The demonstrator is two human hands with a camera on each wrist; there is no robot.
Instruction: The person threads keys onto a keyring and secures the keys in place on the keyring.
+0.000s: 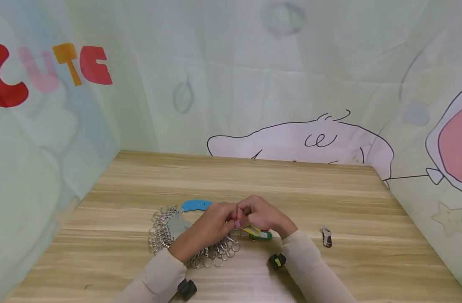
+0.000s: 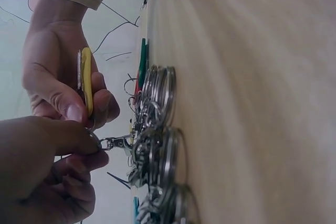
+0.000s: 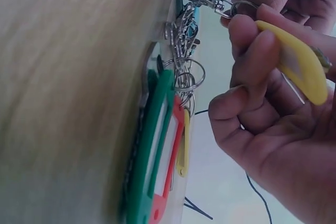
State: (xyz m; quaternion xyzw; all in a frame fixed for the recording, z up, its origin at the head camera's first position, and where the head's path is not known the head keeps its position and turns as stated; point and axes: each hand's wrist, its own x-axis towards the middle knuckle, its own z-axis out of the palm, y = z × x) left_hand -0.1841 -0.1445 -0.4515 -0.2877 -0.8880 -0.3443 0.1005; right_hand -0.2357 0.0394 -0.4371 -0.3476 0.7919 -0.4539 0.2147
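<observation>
My left hand (image 1: pixel 215 219) pinches a metal split ring (image 2: pixel 93 138) between thumb and finger. That ring is joined to a small swivel clasp (image 3: pixel 220 7) on the key holder (image 1: pixel 174 225), a grey plate with a blue handle (image 1: pixel 196 205) and many clasps and rings. Right beside it, my right hand (image 1: pixel 262 213) pinches a yellow key tag (image 2: pixel 87 80) close to the split ring. A thin metal piece, perhaps a key, shows next to this tag. Fingers hide where tag and ring meet.
A green key tag (image 3: pixel 152 150), a red one (image 3: pixel 169 153) and another yellow tag (image 3: pixel 182 145) lie by the holder's right side. A small metal-and-black object (image 1: pixel 327 237) lies farther right on the wooden table (image 1: pixel 367 202). Printed cloth walls surround the table.
</observation>
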